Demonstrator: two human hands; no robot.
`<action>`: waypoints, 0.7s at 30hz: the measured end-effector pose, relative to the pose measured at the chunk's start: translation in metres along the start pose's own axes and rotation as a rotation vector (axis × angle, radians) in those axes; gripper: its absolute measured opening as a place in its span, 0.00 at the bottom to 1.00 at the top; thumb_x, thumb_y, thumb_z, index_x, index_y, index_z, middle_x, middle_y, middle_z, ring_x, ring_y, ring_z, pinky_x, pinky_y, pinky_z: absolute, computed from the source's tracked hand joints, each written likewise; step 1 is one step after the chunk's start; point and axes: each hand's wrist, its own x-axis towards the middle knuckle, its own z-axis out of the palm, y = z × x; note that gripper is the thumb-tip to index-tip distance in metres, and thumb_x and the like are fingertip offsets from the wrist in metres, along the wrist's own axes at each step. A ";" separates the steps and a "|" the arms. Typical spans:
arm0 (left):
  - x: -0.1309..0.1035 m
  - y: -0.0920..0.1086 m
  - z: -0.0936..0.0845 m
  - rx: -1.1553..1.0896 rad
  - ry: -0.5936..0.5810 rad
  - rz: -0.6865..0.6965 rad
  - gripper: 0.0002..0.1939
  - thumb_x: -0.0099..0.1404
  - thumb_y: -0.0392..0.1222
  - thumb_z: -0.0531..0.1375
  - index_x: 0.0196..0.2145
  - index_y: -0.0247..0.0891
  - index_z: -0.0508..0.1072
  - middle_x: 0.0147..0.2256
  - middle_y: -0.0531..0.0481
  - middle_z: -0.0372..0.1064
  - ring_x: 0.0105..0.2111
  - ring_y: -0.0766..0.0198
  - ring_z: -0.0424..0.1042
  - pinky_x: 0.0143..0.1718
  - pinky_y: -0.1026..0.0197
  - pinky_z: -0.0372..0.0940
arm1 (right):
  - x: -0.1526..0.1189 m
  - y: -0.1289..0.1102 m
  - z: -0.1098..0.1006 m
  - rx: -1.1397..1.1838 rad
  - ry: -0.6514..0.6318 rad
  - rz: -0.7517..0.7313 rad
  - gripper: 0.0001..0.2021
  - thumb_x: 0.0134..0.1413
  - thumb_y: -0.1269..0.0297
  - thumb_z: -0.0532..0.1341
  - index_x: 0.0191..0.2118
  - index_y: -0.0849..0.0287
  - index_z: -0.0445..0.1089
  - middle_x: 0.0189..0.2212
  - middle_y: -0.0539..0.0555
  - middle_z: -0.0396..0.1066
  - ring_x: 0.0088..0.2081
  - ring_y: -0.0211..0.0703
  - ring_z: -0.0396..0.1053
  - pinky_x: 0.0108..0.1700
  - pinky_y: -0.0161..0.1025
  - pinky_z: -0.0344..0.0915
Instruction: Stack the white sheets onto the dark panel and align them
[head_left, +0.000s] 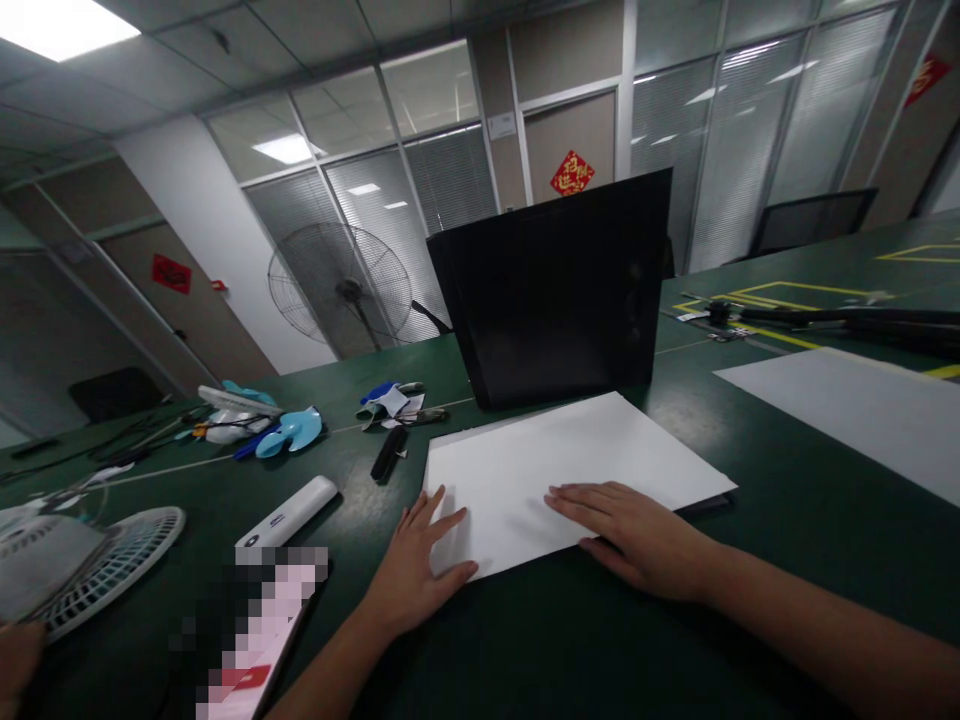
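A white sheet of paper (555, 450) lies flat on the green table, with the dark edge of something beneath it showing at its right corner. My left hand (420, 565) rests at the sheet's near left corner, fingers spread. Across the near edge lies my right hand (630, 535), palm down with its fingers stretched out over the paper. Just behind the sheet stands a large black panel (555, 290), upright and slightly tilted.
Left of the sheet are a black stapler-like object (388, 455), a white oblong device (289, 515) and a blurred-out pink-screened item (262, 630). Another person's hand (19, 660) is by a fan grille (124, 560). Light blue fan blades (291, 432) lie farther back. Another white sheet (855, 410) lies right.
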 end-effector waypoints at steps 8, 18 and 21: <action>-0.002 -0.004 0.002 0.046 -0.002 0.018 0.38 0.66 0.63 0.61 0.69 0.48 0.62 0.74 0.47 0.40 0.72 0.38 0.38 0.69 0.29 0.37 | -0.013 0.045 0.000 -0.192 -0.010 0.368 0.43 0.60 0.29 0.50 0.74 0.45 0.47 0.74 0.60 0.39 0.73 0.69 0.38 0.68 0.74 0.41; 0.000 -0.005 0.007 0.079 0.091 0.030 0.29 0.70 0.58 0.57 0.64 0.45 0.69 0.70 0.45 0.54 0.71 0.41 0.48 0.70 0.32 0.42 | -0.008 0.047 -0.002 -0.182 -0.019 0.286 0.37 0.64 0.32 0.49 0.73 0.42 0.50 0.73 0.54 0.45 0.72 0.59 0.46 0.68 0.67 0.48; 0.000 0.000 0.005 0.076 0.070 0.013 0.30 0.70 0.58 0.58 0.65 0.45 0.69 0.70 0.45 0.54 0.71 0.41 0.49 0.69 0.33 0.47 | -0.021 0.083 -0.027 -0.254 0.162 0.485 0.30 0.67 0.39 0.49 0.68 0.43 0.62 0.69 0.54 0.58 0.68 0.58 0.55 0.66 0.63 0.52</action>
